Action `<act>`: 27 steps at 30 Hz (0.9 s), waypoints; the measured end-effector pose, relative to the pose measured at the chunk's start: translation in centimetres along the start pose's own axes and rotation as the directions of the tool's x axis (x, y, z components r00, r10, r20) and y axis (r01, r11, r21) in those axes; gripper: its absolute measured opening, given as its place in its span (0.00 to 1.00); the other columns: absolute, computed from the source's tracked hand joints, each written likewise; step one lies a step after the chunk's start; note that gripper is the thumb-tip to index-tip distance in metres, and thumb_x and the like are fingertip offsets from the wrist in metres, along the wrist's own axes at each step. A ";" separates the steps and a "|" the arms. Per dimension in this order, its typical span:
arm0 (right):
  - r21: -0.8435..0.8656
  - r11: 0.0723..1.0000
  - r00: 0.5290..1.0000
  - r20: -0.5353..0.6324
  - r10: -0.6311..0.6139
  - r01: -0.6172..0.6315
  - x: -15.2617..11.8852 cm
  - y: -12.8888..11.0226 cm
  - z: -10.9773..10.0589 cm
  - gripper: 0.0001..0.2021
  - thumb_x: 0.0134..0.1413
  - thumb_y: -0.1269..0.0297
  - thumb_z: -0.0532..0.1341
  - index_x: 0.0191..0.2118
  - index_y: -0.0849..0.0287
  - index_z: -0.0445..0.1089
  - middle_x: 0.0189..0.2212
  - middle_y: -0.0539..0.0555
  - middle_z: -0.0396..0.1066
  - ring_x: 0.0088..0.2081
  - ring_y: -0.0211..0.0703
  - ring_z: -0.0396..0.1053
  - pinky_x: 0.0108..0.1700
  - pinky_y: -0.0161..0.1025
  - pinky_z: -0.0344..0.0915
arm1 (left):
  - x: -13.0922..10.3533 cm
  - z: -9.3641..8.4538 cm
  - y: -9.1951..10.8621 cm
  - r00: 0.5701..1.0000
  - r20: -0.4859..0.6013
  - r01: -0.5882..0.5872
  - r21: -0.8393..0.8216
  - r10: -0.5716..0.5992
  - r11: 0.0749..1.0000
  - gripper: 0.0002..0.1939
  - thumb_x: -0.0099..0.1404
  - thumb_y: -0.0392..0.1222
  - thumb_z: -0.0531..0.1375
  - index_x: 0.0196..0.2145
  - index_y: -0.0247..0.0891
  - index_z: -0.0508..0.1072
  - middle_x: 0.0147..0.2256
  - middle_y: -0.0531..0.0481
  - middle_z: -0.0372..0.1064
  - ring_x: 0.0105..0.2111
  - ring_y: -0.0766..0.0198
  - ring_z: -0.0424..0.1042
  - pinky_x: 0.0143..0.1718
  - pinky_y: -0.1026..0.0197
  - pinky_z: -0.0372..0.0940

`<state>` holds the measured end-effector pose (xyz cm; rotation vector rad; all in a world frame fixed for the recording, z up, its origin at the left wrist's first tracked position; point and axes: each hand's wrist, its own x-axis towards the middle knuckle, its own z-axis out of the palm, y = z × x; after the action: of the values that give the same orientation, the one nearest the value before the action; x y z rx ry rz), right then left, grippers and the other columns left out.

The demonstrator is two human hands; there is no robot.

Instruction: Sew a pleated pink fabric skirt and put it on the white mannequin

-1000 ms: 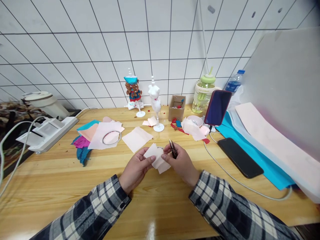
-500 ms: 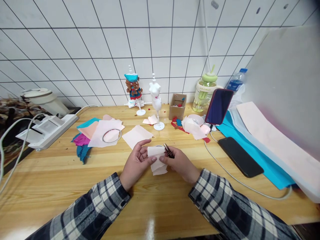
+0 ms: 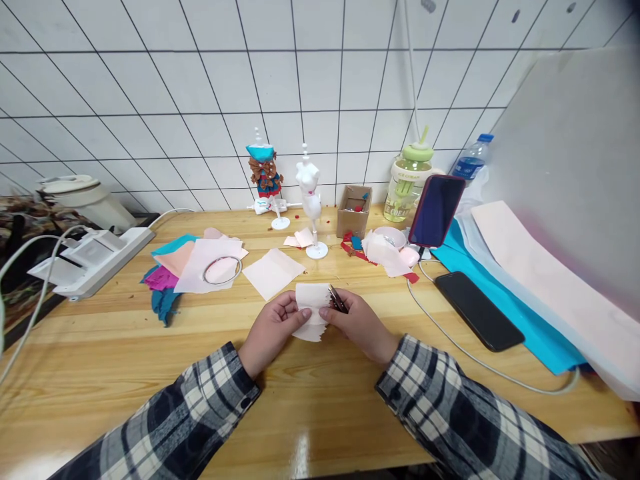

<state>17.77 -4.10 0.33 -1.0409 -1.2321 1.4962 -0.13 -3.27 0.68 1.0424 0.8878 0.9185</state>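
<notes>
A small pale pink piece of crepe paper with a jagged right edge is held upright above the table between both hands. My left hand pinches its left side, thumb in front and fingers behind. My right hand pinches the right side with its thumb. Tucked in that hand is a slim dark metal tool, apparently small scissors, its tips pointing up and left. The fingers hide most of this tool. A square pale pink sheet lies flat on the table just beyond my left hand.
Behind my hands stand a bare white mannequin, a dressed mannequin and a cardboard box. Coloured paper pieces and a metal ring lie left. A black phone, a propped phone and a cable are right.
The paper has shifted and turned slightly in my fingers, showing more of its jagged right edge. My left fingers have curled in closer behind it. The camera view has moved slightly.
</notes>
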 end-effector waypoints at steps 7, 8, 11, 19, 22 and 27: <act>-0.115 0.992 0.999 0.004 -0.048 0.048 0.0 0.5 -0.2 0.10 0.49 0.64 0.63 0.39 0.60 0.71 0.30 0.48 0.67 0.34 0.38 0.63 0.38 0.36 0.62 | -0.2 0.2 0.2 1.000 0.028 -0.012 0.008 0.012 1.000 0.20 0.57 0.43 0.68 0.46 0.35 0.74 0.40 0.43 0.78 0.35 0.58 0.76 0.36 0.59 0.68; -0.114 0.992 0.999 -0.005 -0.047 0.046 0.0 0.4 -0.2 0.10 0.49 0.65 0.63 0.38 0.60 0.71 0.30 0.48 0.66 0.33 0.38 0.63 0.38 0.36 0.61 | -0.2 0.2 0.1 1.000 0.022 -0.012 0.009 0.012 1.000 0.19 0.57 0.44 0.68 0.46 0.35 0.74 0.39 0.43 0.78 0.34 0.58 0.75 0.36 0.60 0.67; -0.095 0.995 0.999 -0.027 -0.027 0.024 0.0 0.2 -0.1 0.09 0.47 0.64 0.64 0.36 0.60 0.70 0.28 0.47 0.64 0.31 0.36 0.61 0.35 0.35 0.60 | -0.1 0.1 0.1 0.999 -0.011 -0.034 0.028 0.034 0.999 0.17 0.56 0.45 0.68 0.42 0.35 0.75 0.36 0.46 0.77 0.32 0.62 0.73 0.35 0.62 0.65; 0.212 0.944 0.967 0.037 0.250 -0.252 -0.5 -0.8 0.2 0.12 0.42 0.68 0.60 0.38 0.57 0.68 0.21 0.42 0.56 0.17 0.27 0.46 0.17 0.29 0.39 | -0.2 -0.3 -0.2 0.994 -0.042 -0.096 0.110 0.101 0.989 0.09 0.54 0.45 0.67 0.26 0.36 0.77 0.28 0.49 0.74 0.28 0.64 0.70 0.31 0.63 0.63; 0.320 0.894 0.948 0.061 0.311 -0.314 -0.6 -1.2 0.1 0.15 0.45 0.61 0.62 0.41 0.57 0.66 0.23 0.43 0.58 0.17 0.27 0.47 0.16 0.28 0.36 | -0.2 -0.3 0.2 0.981 -0.069 -0.162 0.227 0.182 0.960 0.06 0.56 0.42 0.65 0.25 0.38 0.78 0.30 0.48 0.75 0.30 0.62 0.70 0.34 0.62 0.64; 0.232 0.918 0.946 0.095 0.308 -0.322 -0.6 -1.1 0.1 0.21 0.48 0.47 0.64 0.41 0.59 0.67 0.24 0.44 0.59 0.16 0.26 0.45 0.15 0.28 0.35 | -0.4 -0.3 0.9 0.931 -0.037 -0.304 0.471 0.363 0.828 0.06 0.58 0.38 0.62 0.27 0.40 0.81 0.35 0.45 0.76 0.38 0.57 0.73 0.44 0.58 0.65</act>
<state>18.00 -4.57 1.50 -1.0708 -0.9145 1.8852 -0.67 -3.38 1.50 1.6032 1.0783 1.1039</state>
